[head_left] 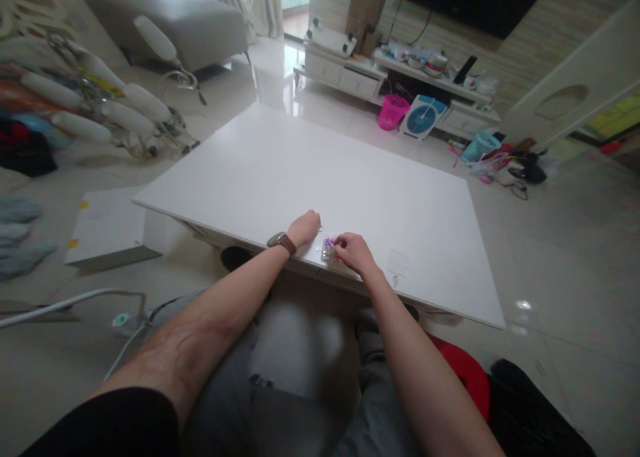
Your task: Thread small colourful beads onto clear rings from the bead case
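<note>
A small clear box with colourful bits inside lies near the front edge of the white table. My right hand is at the box's right side, its thumb and finger pinched together over the contents; anything between them is too small to make out. To the left of the box, my left hand, below a brown-strapped watch, rests closed on the tabletop. A tiny ring-like item shows at its fingertips. Further right on the table lie a clear flat piece and a small metal-looking item.
A white box stands on the floor left of the table. Behind the table are a pink basket, a blue-and-white fan and a cluttered low cabinet. Something red is beside my right leg.
</note>
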`<state>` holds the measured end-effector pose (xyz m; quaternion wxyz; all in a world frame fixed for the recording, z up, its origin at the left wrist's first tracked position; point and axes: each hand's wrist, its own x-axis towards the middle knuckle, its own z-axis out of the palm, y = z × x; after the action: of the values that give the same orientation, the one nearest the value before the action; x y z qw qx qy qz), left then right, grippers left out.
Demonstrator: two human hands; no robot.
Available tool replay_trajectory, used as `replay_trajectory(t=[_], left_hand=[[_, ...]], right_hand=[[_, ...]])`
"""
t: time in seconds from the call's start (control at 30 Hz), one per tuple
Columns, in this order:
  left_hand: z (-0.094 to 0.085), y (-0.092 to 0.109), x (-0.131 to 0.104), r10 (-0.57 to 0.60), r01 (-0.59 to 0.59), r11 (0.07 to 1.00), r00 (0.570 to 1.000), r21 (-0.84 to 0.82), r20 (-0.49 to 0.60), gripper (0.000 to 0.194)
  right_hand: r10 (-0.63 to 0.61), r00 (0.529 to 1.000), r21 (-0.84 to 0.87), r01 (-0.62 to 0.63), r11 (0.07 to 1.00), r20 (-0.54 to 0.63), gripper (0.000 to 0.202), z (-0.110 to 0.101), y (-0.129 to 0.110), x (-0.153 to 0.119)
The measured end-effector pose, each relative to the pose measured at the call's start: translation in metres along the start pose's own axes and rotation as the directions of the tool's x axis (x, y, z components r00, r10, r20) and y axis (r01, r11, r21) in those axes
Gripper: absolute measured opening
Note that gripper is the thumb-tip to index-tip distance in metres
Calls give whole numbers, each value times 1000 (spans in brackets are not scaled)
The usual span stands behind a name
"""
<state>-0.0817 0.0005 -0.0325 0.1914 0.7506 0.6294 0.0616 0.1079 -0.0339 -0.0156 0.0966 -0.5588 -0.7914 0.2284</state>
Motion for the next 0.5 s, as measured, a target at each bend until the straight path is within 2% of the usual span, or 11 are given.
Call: replay_trajectory(t=[0.17, 0.3, 0.37, 0.5], left_hand=[[-2, 6, 8, -48, 40, 994, 996, -101, -77, 21], [-3, 8, 12, -70, 58, 994, 988, -90, -135, 24], [-1, 8, 11, -64, 57, 997, 989, -55, -136, 26], [4, 5, 3, -13, 14, 1000, 998, 15, -68, 25]], right_hand=[[-15, 1000, 1, 15, 1000, -10, 19, -2, 0, -2], [-17, 1000, 10, 17, 1000, -24, 20, -2, 1, -2], [-12, 1000, 11, 12, 1000, -24, 20, -2, 1, -3], [5, 1000, 17, -5, 1000, -14, 19, -4, 1, -4]])
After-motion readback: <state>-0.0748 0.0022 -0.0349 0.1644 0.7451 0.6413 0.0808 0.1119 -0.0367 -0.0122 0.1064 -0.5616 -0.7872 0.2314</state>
